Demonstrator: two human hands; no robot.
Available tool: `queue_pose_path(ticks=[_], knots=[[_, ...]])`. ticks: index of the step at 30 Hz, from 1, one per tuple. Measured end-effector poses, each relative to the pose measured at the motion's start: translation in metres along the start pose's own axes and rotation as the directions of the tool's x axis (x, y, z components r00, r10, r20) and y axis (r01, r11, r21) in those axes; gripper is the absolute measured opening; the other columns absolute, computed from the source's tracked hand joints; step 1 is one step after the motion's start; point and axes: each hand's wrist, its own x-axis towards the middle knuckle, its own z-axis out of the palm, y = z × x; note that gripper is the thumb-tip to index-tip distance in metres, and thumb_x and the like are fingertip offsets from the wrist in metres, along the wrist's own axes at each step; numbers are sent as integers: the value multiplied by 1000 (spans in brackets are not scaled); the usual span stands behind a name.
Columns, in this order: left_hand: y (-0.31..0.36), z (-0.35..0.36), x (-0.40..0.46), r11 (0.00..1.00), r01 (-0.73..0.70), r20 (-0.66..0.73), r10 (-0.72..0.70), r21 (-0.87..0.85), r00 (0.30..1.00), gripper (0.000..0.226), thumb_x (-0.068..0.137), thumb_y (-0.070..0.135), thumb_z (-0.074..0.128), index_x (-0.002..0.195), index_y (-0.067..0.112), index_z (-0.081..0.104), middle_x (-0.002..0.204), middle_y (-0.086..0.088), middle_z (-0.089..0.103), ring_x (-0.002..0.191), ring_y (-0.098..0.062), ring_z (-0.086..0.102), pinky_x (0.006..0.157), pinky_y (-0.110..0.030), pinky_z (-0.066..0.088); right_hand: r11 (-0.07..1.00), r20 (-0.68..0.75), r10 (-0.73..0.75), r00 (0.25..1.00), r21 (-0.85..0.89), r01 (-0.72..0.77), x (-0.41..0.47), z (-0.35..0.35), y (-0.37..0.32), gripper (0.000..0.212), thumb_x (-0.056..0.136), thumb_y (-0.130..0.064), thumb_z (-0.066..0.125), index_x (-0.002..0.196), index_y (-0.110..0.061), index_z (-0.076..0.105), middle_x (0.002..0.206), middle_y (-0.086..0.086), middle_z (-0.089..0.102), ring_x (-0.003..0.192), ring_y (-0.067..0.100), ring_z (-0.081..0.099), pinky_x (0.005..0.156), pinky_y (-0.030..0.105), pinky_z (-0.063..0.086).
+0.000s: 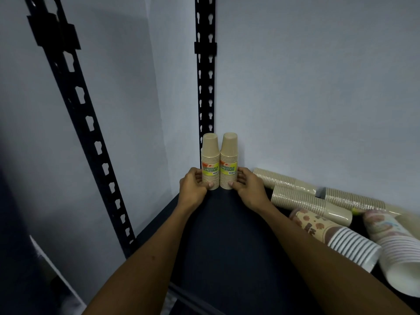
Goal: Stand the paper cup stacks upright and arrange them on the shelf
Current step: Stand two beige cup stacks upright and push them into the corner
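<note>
Hidden: label print on the upright stacks is too blurred to read; the far-right lying stack is cut off by the frame edge.
Count: two upright stacks, five lying.
Left stack: tan cups, mouth down, yellow-green label, touching the right stack.
Place: shelf back corner, by the black post.
Left hand: fingers curled round its stack's base.
Right hand: likewise gripping the right stack.

A pale blue-grey wall is being lit unevenly, shadow falling at left. Two black slotted metal uprights are being seen against it, the left upright appearing slanted.
</note>
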Motion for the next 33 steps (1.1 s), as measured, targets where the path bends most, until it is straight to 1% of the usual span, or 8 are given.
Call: queue_pose_path(ticks=[3, 8, 16, 19, 22, 24, 27, 33], knots=[[0, 0, -1, 1000, -12, 0, 12, 1, 1000, 43, 83, 9, 74, 121, 10, 54, 122, -5, 64, 112, -19, 61, 93, -27, 49, 1000, -1, -15, 1000, -21, 15, -1, 0, 0, 49, 88, -1, 66, 134, -6, 50, 125, 5, 62, 111, 8, 57, 79, 0, 43], [1, 0, -2, 1000, -11, 5, 11, -1, 1000, 43, 84, 8, 73, 121, 11, 53, 123, -6, 64, 113, -19, 61, 92, -27, 48, 999, 4, -26, 1000, -41, 26, -1, 0, 1, 51, 89, -2, 65, 137, -5, 48, 129, 6, 61, 115, 9, 57, 80, 0, 42], [1, -1, -2, 1000, -8, 15, 8, 5, 1000, 45, 84, 9, 73, 124, 11, 51, 125, -6, 62, 115, -20, 60, 95, -30, 48, 998, 13, -31, 999, -59, 32, -2, 0, -1, 52, 90, -5, 64, 139, -8, 47, 132, 7, 60, 120, 14, 56, 100, 23, 45], [1, -1, -3, 1000, -9, 26, 9, 12, 1000, 47, 86, 9, 71, 127, 11, 49, 128, -7, 61, 118, -21, 59, 95, -29, 47, 993, 19, -52, 998, -108, 54, -2, 0, -1, 53, 91, -7, 64, 140, -9, 45, 133, 6, 59, 123, 15, 54, 104, 26, 42], [4, -1, -6, 1000, -5, 44, 5, 15, 999, 54, 86, 9, 71, 134, 12, 45, 134, -8, 58, 122, -21, 56, 97, -29, 45, 993, 13, -41, 999, -109, 42, -3, 1, -3, 55, 90, -7, 64, 141, -8, 44, 133, 8, 59, 123, 17, 55, 102, 25, 42], [6, -2, -9, 1000, 3, 48, -4, 13, 999, 63, 86, 9, 71, 141, 12, 39, 138, -9, 54, 125, -24, 54, 101, -33, 45, 993, 13, -28, 1000, -113, 29, -5, 0, -5, 55, 90, -7, 65, 141, -6, 44, 133, 9, 59, 121, 17, 55, 99, 21, 42], [7, -5, -14, 999, 14, 31, -15, 29, 999, 74, 85, 10, 72, 147, 13, 31, 139, -11, 53, 127, -26, 52, 104, -37, 43, 990, 15, -12, 1000, -139, 14, -9, 0, -8, 54, 90, -10, 66, 140, -5, 45, 133, 10, 59, 122, 20, 56, 98, 22, 42], [8, -8, -27, 992, 33, -37, -28, 123, 999, 67, 89, 8, 66, 147, 8, 33, 142, -14, 51, 129, -28, 50, 103, -36, 43, 974, 3, -30, 1000, -223, 30, -22, -1, -12, 40, 90, -8, 64, 129, -5, 54, 122, 9, 64, 114, 21, 60, 95, 22, 43]])
